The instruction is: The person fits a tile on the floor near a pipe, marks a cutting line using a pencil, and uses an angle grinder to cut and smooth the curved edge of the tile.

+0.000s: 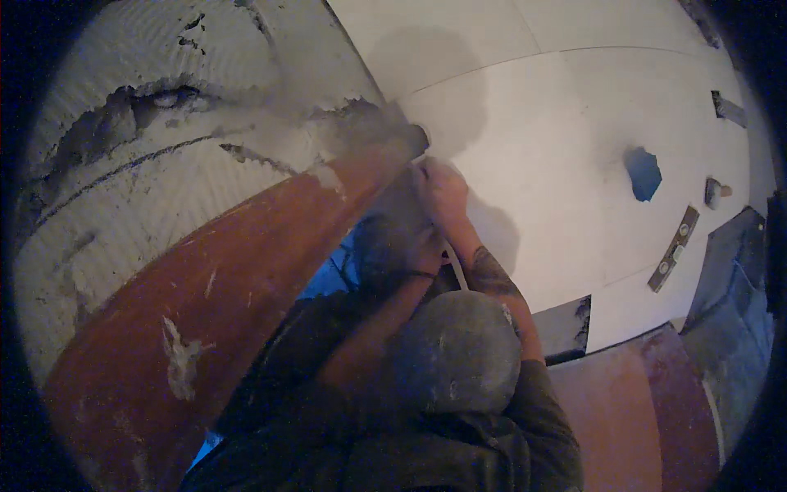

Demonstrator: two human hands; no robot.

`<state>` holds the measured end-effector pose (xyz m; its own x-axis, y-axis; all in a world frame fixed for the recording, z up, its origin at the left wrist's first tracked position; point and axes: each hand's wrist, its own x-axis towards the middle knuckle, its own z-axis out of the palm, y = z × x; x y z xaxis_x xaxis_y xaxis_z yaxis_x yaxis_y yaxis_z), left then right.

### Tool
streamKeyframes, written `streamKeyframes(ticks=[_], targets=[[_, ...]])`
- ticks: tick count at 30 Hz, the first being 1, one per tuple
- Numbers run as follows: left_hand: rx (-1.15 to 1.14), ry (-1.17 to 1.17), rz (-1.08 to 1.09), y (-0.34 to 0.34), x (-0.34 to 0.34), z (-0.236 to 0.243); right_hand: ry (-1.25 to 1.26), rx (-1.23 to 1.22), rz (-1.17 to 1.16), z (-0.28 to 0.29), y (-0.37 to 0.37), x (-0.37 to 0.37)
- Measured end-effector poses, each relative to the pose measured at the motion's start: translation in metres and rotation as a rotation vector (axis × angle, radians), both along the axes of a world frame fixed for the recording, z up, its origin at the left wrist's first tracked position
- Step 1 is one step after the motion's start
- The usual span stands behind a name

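Observation:
My right hand [443, 189] has its fingers curled closed beside the far end of a long red-brown board [221, 271] with pale smears, next to a small dark object [418, 139]; what it grips is hidden. My left hand [422, 246] is lower, in shadow beside a pale strap or strip [455, 271], its fingers too obscured to read. A rounded grey shape [455, 353], which I cannot identify, sits between my forearms.
Large white tiles [557, 164] cover the right, with a spirit level [672, 246], a jagged dark-blue patch [643, 172] and a small tool [715, 192]. Rough, ridged grey material [139, 189] fills the upper left. Pink and maroon boards [607, 410] lie at lower right.

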<state>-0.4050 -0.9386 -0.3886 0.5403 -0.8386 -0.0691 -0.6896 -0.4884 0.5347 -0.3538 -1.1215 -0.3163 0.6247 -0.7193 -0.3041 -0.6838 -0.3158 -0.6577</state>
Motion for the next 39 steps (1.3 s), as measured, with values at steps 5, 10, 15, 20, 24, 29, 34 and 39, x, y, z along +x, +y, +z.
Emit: streamKeyframes(ticks=[5,10,15,20,24,29,34,39], targets=[[0.091,0.918,0.671,-0.004,-0.019,-0.021,0.005,-0.141,0.082,-0.006,0.003,0.001],[-0.094,0.549,0.312,0.003,-0.018,-0.010,0.033,-0.109,0.059,-0.009,0.003,-0.004],[0.059,1.219,0.871,-0.019,-0.017,-0.004,0.008,-0.114,0.060,-0.004,0.005,-0.001],[0.180,1.012,0.790,-0.027,-0.008,0.021,0.081,-0.071,0.030,0.014,0.004,0.002],[0.220,1.030,0.771,-0.030,-0.006,0.026,-0.001,-0.126,0.003,0.028,-0.005,-0.005],[0.096,0.585,0.329,-0.008,-0.009,0.008,0.077,-0.107,0.020,0.027,-0.003,-0.001],[-0.038,0.509,0.182,-0.003,-0.018,-0.018,-0.004,-0.184,-0.018,0.001,0.001,-0.009],[0.172,0.813,0.629,-0.025,-0.013,0.027,0.019,-0.102,-0.055,0.023,-0.007,-0.009]])
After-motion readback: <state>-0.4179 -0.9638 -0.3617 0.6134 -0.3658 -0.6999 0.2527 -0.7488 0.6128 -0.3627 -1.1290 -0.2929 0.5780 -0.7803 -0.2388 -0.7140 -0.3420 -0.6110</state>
